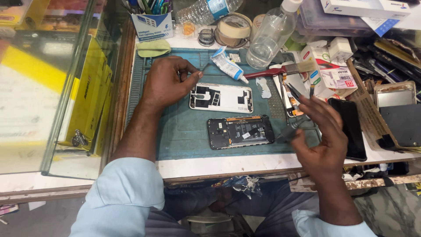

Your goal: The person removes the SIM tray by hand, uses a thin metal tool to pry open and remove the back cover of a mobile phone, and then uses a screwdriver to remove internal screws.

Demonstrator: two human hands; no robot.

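My left hand [169, 83] rests on the teal work mat [184, 131], fingers pinched on a thin metal tool [205, 67] just above a white phone back frame [221, 98]. An opened black phone [240, 131] with its inner board showing lies below that frame. My right hand [322, 136] hovers at the mat's right edge, blurred, thumb and fingers closed on a small dark piece [286, 134] next to the black phone. A white glue tube [228, 65] lies by the tool's tip.
A red-handled brush [280, 70], a clear plastic bottle [269, 37], tape rolls [232, 28] and a pen holder [151, 19] stand at the back. Small boxes, a black phone [351, 127] and phone parts crowd the right. A glass case [48, 87] stands left.
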